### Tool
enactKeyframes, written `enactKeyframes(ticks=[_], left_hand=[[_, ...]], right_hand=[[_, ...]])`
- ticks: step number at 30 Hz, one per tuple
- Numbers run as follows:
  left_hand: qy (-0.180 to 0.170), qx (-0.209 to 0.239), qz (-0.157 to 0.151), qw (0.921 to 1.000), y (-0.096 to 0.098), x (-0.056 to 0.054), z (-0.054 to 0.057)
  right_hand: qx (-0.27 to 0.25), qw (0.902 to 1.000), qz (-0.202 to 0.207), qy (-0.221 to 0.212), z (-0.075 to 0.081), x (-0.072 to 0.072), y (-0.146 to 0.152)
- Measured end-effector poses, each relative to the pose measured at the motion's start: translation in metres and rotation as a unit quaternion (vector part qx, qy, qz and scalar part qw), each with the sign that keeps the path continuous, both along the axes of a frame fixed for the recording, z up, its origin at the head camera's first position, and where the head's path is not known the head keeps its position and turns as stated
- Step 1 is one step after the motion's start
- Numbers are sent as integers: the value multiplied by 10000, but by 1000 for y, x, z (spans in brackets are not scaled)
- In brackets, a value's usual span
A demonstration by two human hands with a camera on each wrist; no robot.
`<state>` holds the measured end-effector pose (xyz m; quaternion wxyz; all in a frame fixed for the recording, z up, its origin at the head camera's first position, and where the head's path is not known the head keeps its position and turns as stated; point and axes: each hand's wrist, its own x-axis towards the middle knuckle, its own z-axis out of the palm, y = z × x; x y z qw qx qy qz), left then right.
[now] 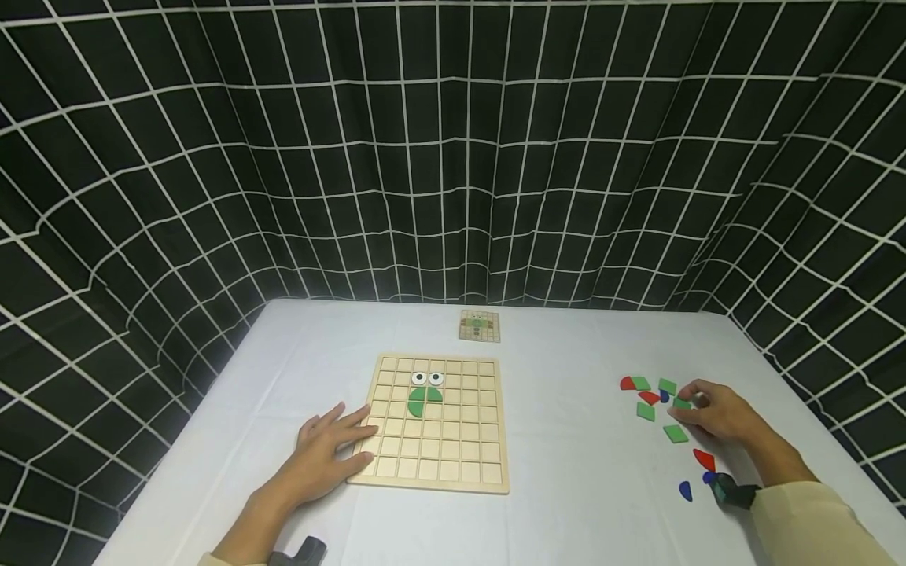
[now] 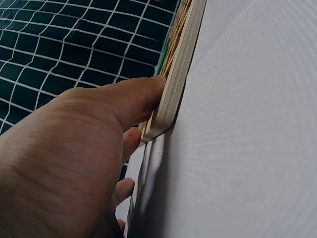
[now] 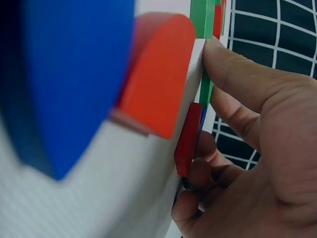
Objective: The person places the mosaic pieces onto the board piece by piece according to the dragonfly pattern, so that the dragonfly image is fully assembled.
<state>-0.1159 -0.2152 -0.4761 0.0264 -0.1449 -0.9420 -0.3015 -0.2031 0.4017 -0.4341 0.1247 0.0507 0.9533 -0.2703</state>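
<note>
My left hand [image 1: 322, 456] lies with spread fingers on the left edge of a wooden grid board [image 1: 453, 475]; in the left wrist view, the thumb [image 2: 143, 94] rests on the board's rim. On the board sit two round eye tiles [image 1: 419, 379] above several green rounded tiles [image 1: 416, 409]. At the right, my right hand [image 1: 722, 413] pinches a green tile [image 1: 682, 403] between thumb and forefinger, low over the cloth. Around it lie green four-sided tiles [image 1: 675, 434], red rounded tiles [image 1: 704, 459] and blue rounded tiles [image 1: 685, 491]. In the right wrist view, the curled fingers partly hide the tiles.
A small pattern card [image 1: 479, 325] with a printed grid figure lies behind the board. White cloth [image 1: 566, 440] covers the table. Black curtains with white grid lines [image 1: 453, 157] stand at the back and sides.
</note>
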Motion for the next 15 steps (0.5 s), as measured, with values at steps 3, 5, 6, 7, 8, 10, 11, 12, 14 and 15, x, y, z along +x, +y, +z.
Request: enactKeyframes(ticks=[3,5,6,7,8,10,11,12,14,15], left_hand=[[7,0,-9,10000,-1,0,0],[-7,-11,6,10000,-1,0,-1],[-9,-14,12,10000,-1,0,-1],[-16,-17,22,10000,-1,0,-1],[-18,-24,33,10000,-1,0,-1],[17,-17,32,10000,-1,0,-2],[40,-11,31,10000,-1,0,-2],[52,3,30,10000,-1,0,-2],[87,19,14,10000,0,0,-3],[91,24,10,10000,0,-1,-3]], right_hand=[[62,9999,-27,96,-2,-1,0],[126,9998,-36,179,-4,-1,0],[151,9997,-46,208,-4,0,0],[173,9996,-70,233,-4,0,0],[188,9994,-92,263,-4,0,0],[183,9992,-137,316,-4,1,0],[168,9991,-166,339,-3,2,0],[151,9990,-209,362,-2,2,0],[108,9986,-286,431,-2,4,-1],[96,9983,-315,489,-2,6,-1]])
